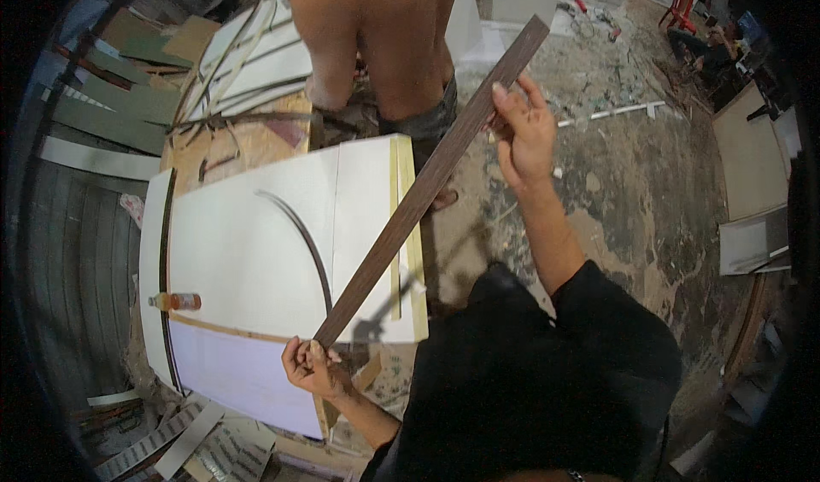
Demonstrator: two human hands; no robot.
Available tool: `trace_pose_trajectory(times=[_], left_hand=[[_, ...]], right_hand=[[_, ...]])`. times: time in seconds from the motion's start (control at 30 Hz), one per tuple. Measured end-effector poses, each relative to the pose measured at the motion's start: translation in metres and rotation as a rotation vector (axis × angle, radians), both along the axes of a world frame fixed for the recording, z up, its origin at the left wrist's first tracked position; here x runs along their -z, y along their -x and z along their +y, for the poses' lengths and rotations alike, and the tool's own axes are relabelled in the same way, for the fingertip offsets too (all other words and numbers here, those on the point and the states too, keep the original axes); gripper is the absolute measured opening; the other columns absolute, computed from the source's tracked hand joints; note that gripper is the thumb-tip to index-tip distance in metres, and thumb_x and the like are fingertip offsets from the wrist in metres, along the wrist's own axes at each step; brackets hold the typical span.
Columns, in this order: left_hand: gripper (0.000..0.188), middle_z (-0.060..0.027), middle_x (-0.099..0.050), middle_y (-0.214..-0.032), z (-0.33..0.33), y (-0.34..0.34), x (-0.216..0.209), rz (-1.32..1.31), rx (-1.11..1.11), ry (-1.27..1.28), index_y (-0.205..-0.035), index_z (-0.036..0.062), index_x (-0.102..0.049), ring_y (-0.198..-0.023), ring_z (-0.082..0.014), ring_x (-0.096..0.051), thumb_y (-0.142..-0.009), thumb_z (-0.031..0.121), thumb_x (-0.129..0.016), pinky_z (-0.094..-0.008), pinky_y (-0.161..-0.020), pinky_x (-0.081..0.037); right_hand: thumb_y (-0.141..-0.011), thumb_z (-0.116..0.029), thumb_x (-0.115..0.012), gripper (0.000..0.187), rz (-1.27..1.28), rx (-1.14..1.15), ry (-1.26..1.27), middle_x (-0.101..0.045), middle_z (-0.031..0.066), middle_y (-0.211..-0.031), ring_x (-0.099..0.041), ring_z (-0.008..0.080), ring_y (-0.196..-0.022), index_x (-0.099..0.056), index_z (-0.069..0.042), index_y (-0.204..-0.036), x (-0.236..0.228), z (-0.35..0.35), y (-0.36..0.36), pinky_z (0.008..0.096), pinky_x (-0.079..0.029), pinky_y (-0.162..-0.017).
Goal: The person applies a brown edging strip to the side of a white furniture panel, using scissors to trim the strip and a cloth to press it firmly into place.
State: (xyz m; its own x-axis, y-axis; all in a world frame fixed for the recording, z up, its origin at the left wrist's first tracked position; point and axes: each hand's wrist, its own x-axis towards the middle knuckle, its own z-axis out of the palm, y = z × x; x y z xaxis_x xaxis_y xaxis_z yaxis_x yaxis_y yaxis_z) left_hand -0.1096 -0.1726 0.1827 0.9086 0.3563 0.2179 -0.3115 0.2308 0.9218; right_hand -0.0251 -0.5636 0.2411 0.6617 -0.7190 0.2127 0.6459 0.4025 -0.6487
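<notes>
A long, narrow dark brown wood-grain strip [427, 189] slants across the view in front of me, held up at both ends. My left hand [316, 368] pinches its lower end, above the near edge of the white worktable. Around the upper part of the strip my right hand [524, 132] is closed, thumb on its face. Under the strip lies a white panel [248, 234] on the table. A thin curved dark edging strip [309, 245] rests on that panel, apart from my hands.
Another person [376, 46] stands bare-backed at the table's far side. A small bottle with orange liquid [184, 301] lies on the left of the panel. Board offcuts [145, 64] pile up at the far left. Tools [589, 17] and a red chair [677, 5] are at the back right.
</notes>
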Motion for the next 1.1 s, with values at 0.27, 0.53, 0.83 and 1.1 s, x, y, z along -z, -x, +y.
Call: trace_pose_trajectory(times=[0.27, 0.53, 0.83, 1.1], left_hand=[[0.023, -0.0063, -0.058, -0.075, -0.066, 0.016, 0.046, 0.096, 0.001, -0.224, -0.106, -0.0048, -0.058, -0.056, -0.0136, -0.052, -0.086, 0.005, -0.066, -0.0312, -0.050, -0.047], [0.029, -0.0130, -0.070, -0.095, -0.136, 0.010, 0.052, 0.331, 0.251, -0.974, -0.112, 0.0031, -0.070, -0.089, -0.0142, -0.064, -0.083, 0.010, -0.068, -0.0296, -0.079, -0.052], [0.032, -0.0098, -0.063, -0.082, -0.262, -0.037, -0.043, -0.241, 0.234, -0.307, -0.122, -0.0067, -0.053, -0.055, -0.0127, -0.053, -0.098, 0.014, -0.053, -0.0230, -0.049, -0.042], [0.016, -0.0028, -0.063, -0.084, -0.171, 0.017, 0.008, -0.038, -0.038, 0.555, -0.108, 0.0032, -0.057, -0.063, -0.0066, -0.055, -0.098, 0.016, -0.054, -0.0175, -0.057, -0.051]], right_hand=[[-0.084, 0.003, -0.069, 0.038, -0.152, -0.039, 0.060, -0.065, 0.0058, -0.087, -0.062, 0.0097, -0.076, -0.055, 0.007, -0.120, 0.004, -0.064, 0.016, 0.0235, -0.053, -0.069], [-0.086, 0.000, -0.068, 0.039, -0.108, -0.240, 0.276, -0.061, 0.0013, -0.088, -0.055, 0.0052, -0.077, -0.057, 0.005, -0.123, 0.008, -0.100, 0.036, 0.0173, -0.046, -0.069], [-0.084, -0.010, -0.068, 0.020, -0.088, -0.433, 0.985, -0.065, 0.0113, -0.079, -0.063, 0.0224, -0.072, -0.071, -0.002, -0.102, 0.024, -0.063, 0.061, 0.0331, -0.047, -0.068], [-0.087, -0.022, -0.069, 0.056, 0.694, -0.113, 0.434, -0.057, 0.0101, -0.115, -0.057, 0.0223, -0.104, -0.043, -0.005, -0.134, 0.237, -0.121, 0.114, 0.0369, -0.047, -0.088]])
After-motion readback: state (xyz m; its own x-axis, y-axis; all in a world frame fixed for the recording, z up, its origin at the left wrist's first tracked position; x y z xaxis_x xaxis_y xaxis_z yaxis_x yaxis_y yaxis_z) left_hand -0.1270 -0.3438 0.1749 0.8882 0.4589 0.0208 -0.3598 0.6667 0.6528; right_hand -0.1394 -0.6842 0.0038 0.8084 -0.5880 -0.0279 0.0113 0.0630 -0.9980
